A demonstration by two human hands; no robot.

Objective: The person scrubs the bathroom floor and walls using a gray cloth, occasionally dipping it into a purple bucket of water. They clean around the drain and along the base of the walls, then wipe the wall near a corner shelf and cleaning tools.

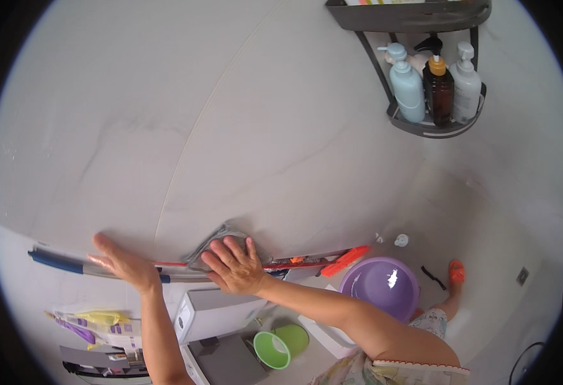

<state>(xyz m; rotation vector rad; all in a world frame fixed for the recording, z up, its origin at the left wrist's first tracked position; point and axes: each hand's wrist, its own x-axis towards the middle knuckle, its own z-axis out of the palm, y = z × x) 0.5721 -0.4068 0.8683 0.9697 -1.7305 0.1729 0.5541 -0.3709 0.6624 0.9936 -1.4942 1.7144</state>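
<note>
My right hand (pixel 236 267) lies spread over a grey cloth (pixel 209 248), pressing it against the pale marbled wall (pixel 223 125). To its left, my left hand (pixel 127 267) is extended at the wall's lower part, fingers straight and holding nothing that I can see; whether it touches the wall is not clear. Behind both hands run long poles, one with a blue grip (pixel 55 261) and one thin red one. A red brush head (pixel 345 261) shows at the right end of these poles. My forearms reach up from the bottom of the view.
Pump bottles (pixel 439 91) stand on a dark corner shelf (pixel 426 129) at upper right. A purple basin (pixel 382 284), a green bucket (pixel 281 344) and a white appliance (pixel 219 313) are below. On the floor are a black strip-like item (pixel 433 277) and a drain (pixel 522 275). An orange shoe (pixel 456 272) covers my foot.
</note>
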